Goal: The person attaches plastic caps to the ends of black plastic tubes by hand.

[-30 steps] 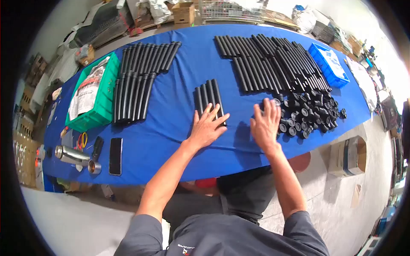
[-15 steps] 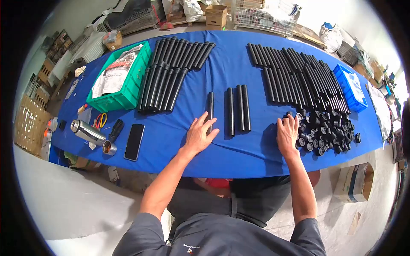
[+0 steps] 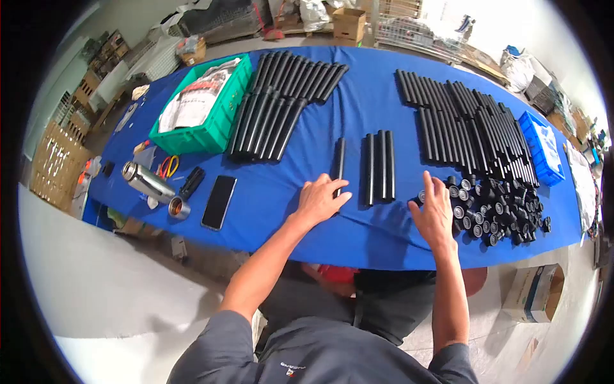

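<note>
My left hand (image 3: 320, 201) is closed around the near end of a single black tube (image 3: 340, 157), which lies on the blue cloth and points away from me. Just right of it, three loose black tubes (image 3: 380, 168) lie side by side. A small black cap (image 3: 420, 197) with a pale ring sits between the thumb and fingers of my right hand (image 3: 435, 214). That hand is at the left edge of a heap of similar black caps (image 3: 499, 211), some of them hidden behind its fingers.
Black tubes with collared ends (image 3: 268, 121) are stacked beside a green crate (image 3: 240, 83) holding newspaper. Plain black tubes (image 3: 448, 128) lie at the right, near a blue tray (image 3: 543, 153). A steel flask (image 3: 147, 181), scissors (image 3: 169, 166) and a phone (image 3: 219, 203) are at the left.
The whole view has shifted, moving the table rightward in the picture. My right hand has drawn slightly back from the heap, with a cap now between its fingers. My left hand stays at the single tube.
</note>
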